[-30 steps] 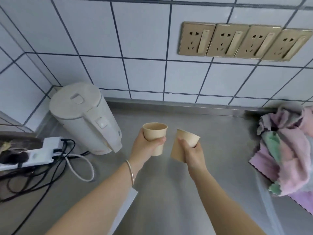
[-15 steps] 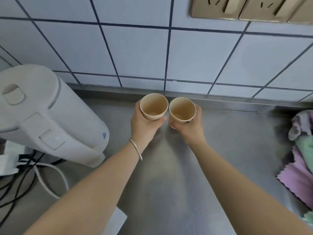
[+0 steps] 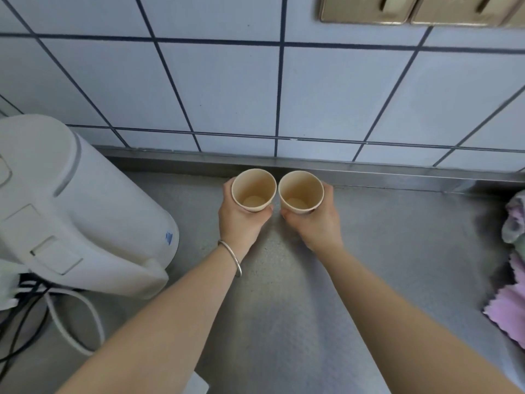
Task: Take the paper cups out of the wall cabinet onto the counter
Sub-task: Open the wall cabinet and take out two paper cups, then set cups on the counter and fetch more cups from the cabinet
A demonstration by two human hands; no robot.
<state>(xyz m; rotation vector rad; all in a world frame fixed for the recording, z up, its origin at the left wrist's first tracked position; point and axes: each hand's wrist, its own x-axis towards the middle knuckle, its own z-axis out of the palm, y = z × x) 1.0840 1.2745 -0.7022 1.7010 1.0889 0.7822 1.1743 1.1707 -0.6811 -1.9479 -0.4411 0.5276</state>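
Two tan paper cups stand upright side by side near the back of the steel counter (image 3: 284, 308), their rims almost touching. My left hand (image 3: 241, 223) is wrapped around the left paper cup (image 3: 253, 189). My right hand (image 3: 318, 226) grips the right paper cup (image 3: 300, 191). Both cups are empty inside. Their bases are hidden by my fingers, so I cannot tell whether they rest on the counter. The wall cabinet is out of view.
A white electric kettle (image 3: 71, 206) stands at the left with cables (image 3: 42, 317) beneath it. A pink and green cloth (image 3: 511, 265) lies at the right edge. White tiled wall (image 3: 255, 95) rises just behind the cups, with gold sockets (image 3: 412, 9) above.
Both hands moved the cups forward and down toward the back of the counter and brought them upright, side by side. The view has closed in on the counter.
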